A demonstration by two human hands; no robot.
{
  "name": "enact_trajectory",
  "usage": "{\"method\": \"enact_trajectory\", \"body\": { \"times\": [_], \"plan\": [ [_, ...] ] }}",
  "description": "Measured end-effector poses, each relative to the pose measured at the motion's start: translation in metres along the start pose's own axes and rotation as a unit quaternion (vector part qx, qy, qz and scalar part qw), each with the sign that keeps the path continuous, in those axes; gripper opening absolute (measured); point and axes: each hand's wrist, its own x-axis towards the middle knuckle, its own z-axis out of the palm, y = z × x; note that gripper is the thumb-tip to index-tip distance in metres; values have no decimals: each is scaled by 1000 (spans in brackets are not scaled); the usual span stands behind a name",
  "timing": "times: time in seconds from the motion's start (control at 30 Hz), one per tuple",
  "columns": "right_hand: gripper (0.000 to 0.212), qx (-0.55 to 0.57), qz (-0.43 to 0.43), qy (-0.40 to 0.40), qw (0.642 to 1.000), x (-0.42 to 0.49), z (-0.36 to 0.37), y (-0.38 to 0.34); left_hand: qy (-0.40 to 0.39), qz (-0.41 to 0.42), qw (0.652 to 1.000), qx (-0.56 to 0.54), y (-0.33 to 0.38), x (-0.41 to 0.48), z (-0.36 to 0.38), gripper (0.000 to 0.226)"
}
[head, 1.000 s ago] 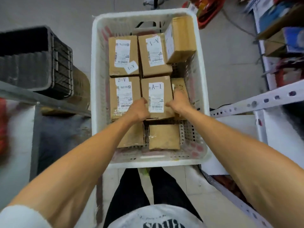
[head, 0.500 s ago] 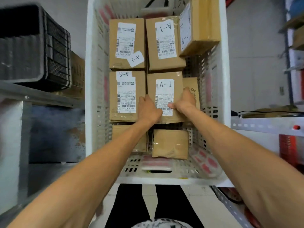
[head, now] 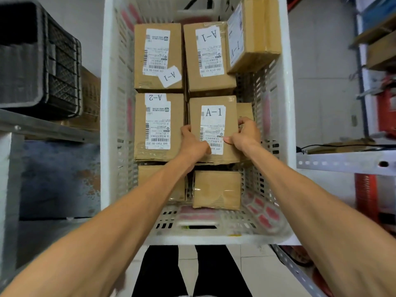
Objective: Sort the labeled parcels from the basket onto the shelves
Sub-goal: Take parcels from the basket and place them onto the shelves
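Observation:
A white slatted basket (head: pixel 107 125) in front of me holds several brown cardboard parcels with white labels. In its middle sits a parcel marked A-1 (head: pixel 213 116). My left hand (head: pixel 192 142) grips its left edge and my right hand (head: pixel 244 133) grips its right edge, thumbs over the label. To its left lies a parcel marked A-2 (head: pixel 158 125). Behind them are two more A-1 parcels (head: pixel 158 56) (head: pixel 209 54), and another A-1 parcel (head: pixel 255 33) leans on the right wall. Two unlabelled-side parcels (head: pixel 216 189) lie lower at the near end.
A black plastic crate (head: pixel 40 61) stands on a grey metal shelf (head: pixel 47 129) at the left. A white perforated shelf rail (head: pixel 347 162) juts out at the right, with cartons on shelves beyond it (head: pixel 381 50). My legs stand on a tiled floor below the basket.
The view has closed in on the basket. Both hands have shifted from the parcel's near corners to its side edges, and the A-1 parcel looks slightly raised at its near end.

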Motion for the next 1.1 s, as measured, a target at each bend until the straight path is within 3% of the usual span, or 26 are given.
{"method": "enact_trajectory", "body": {
  "times": [0.07, 0.13, 0.2, 0.37, 0.5, 0.6, 0.7, 0.77, 0.83, 0.9, 0.97, 1.1],
  "plan": [
    [65, 4, -6, -7, 1000, -7, -1, 3, 6, 1, 1000, -17, 2, -5, 0, 99],
    [67, 31, -8, -17, 999, -19, -7, 3, 23, 4, 999, 29, 8, -10, 0, 112],
    [67, 45, -15, -15, 999, -31, -18, -2, 21, 2, 997, 68, 21, -21, -4, 110],
    [65, 23, -61, 11, 998, -60, -51, -42, 35, 49, 993, -101, 43, -55, -23, 72],
    [69, 68, -138, 43, 987, -99, -85, -79, 33, 128, 976, -174, 74, -94, -50, 72],
    [78, 107, -245, 64, 961, -142, -117, -115, -4, 165, 949, -268, 92, -125, -77, 54],
    [78, 108, -355, 3, 929, -187, -145, -155, -78, 186, 917, -345, 105, -153, -95, 68],
    [76, 98, -375, -14, 922, -210, -156, -170, -114, 201, 894, -384, 114, -171, -103, 74],
    [88, 83, -363, -21, 928, -224, -158, -172, -122, 221, 892, -374, 118, -185, -112, 78],
    [114, 102, -339, -30, 935, -236, -157, -166, -105, 242, 911, -318, 118, -199, -124, 83],
    [125, 117, -328, -27, 937, -253, -155, -163, -92, 264, 921, -271, 115, -214, -132, 84],
    [99, 99, -366, 19, 925, -289, -146, -158, -86, 323, 914, -229, 104, -239, -141, 87]
  ]
}}
